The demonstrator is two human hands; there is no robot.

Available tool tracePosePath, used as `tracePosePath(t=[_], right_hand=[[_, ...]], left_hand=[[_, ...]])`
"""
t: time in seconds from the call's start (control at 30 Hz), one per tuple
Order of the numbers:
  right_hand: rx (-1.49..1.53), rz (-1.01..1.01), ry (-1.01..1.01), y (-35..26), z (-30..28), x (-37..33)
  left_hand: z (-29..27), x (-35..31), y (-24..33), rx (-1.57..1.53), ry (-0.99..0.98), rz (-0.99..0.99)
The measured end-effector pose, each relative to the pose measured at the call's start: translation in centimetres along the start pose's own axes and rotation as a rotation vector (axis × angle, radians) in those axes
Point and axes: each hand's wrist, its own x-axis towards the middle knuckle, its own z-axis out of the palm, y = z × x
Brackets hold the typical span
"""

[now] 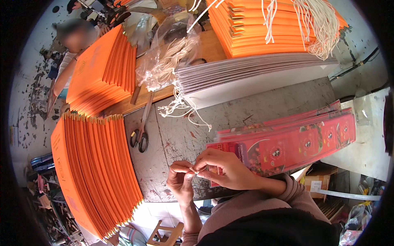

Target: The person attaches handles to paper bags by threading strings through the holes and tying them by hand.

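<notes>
two hands — thin white cord

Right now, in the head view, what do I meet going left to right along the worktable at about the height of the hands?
Fanned stack of orange paper bags → scissors → left hand → right hand, both hands pinching a short pale cord end → red printed flat bags.

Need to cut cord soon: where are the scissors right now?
In the head view, the scissors lie on the grey worktable, to the person's left, between the fanned orange bag stack and loose white cords.
</notes>
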Motion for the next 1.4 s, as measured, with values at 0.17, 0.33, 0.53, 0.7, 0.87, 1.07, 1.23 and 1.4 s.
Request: tracePosePath(t=[0.17,0.33,0.53,0.7,0.87,1.07,1.23,1.4], right_hand=[[-0.015,0.151,0.046,-0.8,-0.1,0.1],[-0.006,0.153,0.057,-1.1,-0.1,0.0],[-0.145,-0.03,0.086,-0.1,0.1,-0.5],[-0.747,-0.136,-0.106,-2.5,-1.5,-2.5],[-1.361,-0.111,0.134,-3.4,-5.2,-6.9],[-1.614,0.06,0.522,-5.9,-10.9,-10.3],[-1.66,0.08,0.622,-3.9,-18.9,-7.8],[-1.672,-0.007,0.462,-1.1,-24.0,-2.4]], left_hand=[[-0.5,0.8,0.9,0.091,0.085,-0.02],[0.5,1.1,2.2,0.123,-0.127,0.004],[-2.0,1.8,2.2,0.329,-0.254,0.082],[-3.1,3.5,3.2,0.259,-0.2,0.31],[-1.6,5.7,3.7,0.026,-0.395,0.44],[-3.3,8.4,3.0,-0.316,-0.148,0.393],[-3.1,9.9,1.1,-0.271,0.169,0.048],[-1.7,9.5,0.4,0.351,0.046,-0.21]])
